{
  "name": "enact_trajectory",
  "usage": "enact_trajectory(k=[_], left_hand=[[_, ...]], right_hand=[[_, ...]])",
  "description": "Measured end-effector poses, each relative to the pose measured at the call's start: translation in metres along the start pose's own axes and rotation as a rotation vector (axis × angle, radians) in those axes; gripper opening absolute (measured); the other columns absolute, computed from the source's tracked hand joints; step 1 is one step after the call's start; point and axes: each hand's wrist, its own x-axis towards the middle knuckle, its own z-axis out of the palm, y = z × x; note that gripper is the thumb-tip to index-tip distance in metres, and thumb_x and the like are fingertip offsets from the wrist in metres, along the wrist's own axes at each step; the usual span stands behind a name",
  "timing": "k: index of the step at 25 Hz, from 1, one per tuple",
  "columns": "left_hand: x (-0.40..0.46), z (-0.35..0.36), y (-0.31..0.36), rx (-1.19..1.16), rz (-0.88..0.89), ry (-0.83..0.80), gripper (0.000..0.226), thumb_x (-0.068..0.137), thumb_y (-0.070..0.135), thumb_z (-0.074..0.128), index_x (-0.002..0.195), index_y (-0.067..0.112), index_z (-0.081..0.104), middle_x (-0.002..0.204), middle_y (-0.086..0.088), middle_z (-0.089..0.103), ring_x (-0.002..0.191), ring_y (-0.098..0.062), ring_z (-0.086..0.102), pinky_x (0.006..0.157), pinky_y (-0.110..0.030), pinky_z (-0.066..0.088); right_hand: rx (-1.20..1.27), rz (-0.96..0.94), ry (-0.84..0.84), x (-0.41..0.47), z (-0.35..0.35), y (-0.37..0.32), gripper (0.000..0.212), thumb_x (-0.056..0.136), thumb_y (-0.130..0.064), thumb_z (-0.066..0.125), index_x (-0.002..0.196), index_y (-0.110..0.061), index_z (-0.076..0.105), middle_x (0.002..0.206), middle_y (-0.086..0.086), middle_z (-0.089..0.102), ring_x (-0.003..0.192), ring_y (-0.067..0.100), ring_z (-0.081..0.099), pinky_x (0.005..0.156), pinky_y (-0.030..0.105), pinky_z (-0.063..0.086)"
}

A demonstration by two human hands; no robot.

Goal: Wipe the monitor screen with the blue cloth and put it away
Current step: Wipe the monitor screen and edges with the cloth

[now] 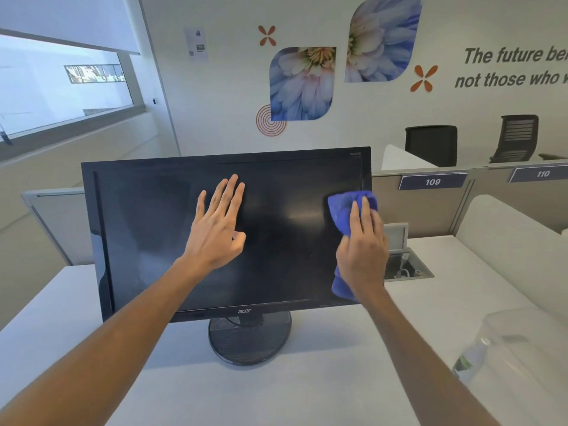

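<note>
— So, from the head camera, where is the cloth?

— The blue cloth (344, 207) is pressed against the right edge of the monitor screen (172, 210), under the right hand (362, 250). It bunches above the fingertips and a fold hangs out below the wrist, near the lower right corner of the bezel.

— How do the fingers lie?

— The right hand's fingers are nearly straight and close together, flat on the cloth and pushing it onto the glass rather than curling round it. The left hand (218, 229) has its fingers straight and slightly spread, palm toward the middle of the dark screen, holding nothing; whether it touches the glass I cannot tell.

— And the monitor?

— It stands upright on its round black base (249, 342) on a white desk (307, 388).

— Anything else nearby?

— A clear plastic bottle (470, 358) sits at the desk's right edge, and an open cable box (408, 265) lies in the desktop just right of the monitor.
</note>
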Motion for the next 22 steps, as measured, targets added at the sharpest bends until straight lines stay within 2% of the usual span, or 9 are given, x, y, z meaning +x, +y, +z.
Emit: enact_trajectory(k=[5, 10, 13, 17, 22], left_hand=[[0.042, -0.01, 0.004, 0.019, 0.009, 0.004, 0.092, 0.076, 0.019, 0.051, 0.153, 0.016, 0.001, 0.162, -0.002, -0.005, 0.148, -0.018, -0.007, 0.119, -0.051, 0.0], [0.061, -0.011, 0.004, 0.037, 0.003, -0.024, 0.089, 0.079, 0.023, 0.049, 0.153, 0.016, 0.0, 0.162, -0.002, -0.007, 0.148, -0.018, -0.01, 0.119, -0.05, -0.002], [0.06, -0.008, 0.002, 0.04, 0.016, -0.023, 0.09, 0.078, 0.023, 0.049, 0.153, 0.016, -0.001, 0.162, -0.002, -0.007, 0.148, -0.018, -0.011, 0.119, -0.05, -0.001], [0.059, -0.007, 0.002, 0.003, 0.019, -0.026, 0.091, 0.078, 0.02, 0.05, 0.153, 0.017, -0.002, 0.162, -0.002, -0.009, 0.147, -0.018, -0.013, 0.12, -0.05, -0.001], [0.057, -0.008, 0.003, -0.012, 0.022, -0.035, 0.091, 0.077, 0.02, 0.05, 0.153, 0.016, -0.002, 0.162, -0.003, -0.01, 0.147, -0.019, -0.014, 0.119, -0.051, -0.001]], right_hand=[[-0.053, -0.057, 0.044, 0.094, -0.013, -0.015, 0.059, 0.088, -0.011, 0.053, 0.146, -0.008, 0.041, 0.155, 0.009, 0.035, 0.137, 0.031, 0.039, 0.101, 0.046, 0.043], [-0.124, -0.071, -0.056, 0.096, 0.002, -0.01, 0.073, 0.09, -0.031, 0.05, 0.154, -0.016, 0.021, 0.162, 0.003, 0.016, 0.148, 0.027, 0.018, 0.112, 0.051, 0.029], [-0.116, -0.08, -0.073, 0.093, 0.007, -0.005, 0.077, 0.088, -0.029, 0.053, 0.155, -0.017, 0.016, 0.163, 0.003, 0.012, 0.149, 0.028, 0.013, 0.114, 0.052, 0.026], [-0.149, -0.121, -0.071, 0.089, 0.006, 0.0, 0.07, 0.089, -0.02, 0.053, 0.153, -0.015, 0.024, 0.161, 0.002, 0.02, 0.147, 0.027, 0.018, 0.111, 0.051, 0.032], [-0.123, -0.184, -0.02, 0.071, 0.002, 0.015, 0.061, 0.085, -0.009, 0.059, 0.144, -0.01, 0.045, 0.151, 0.006, 0.042, 0.136, 0.033, 0.038, 0.097, 0.051, 0.044]])
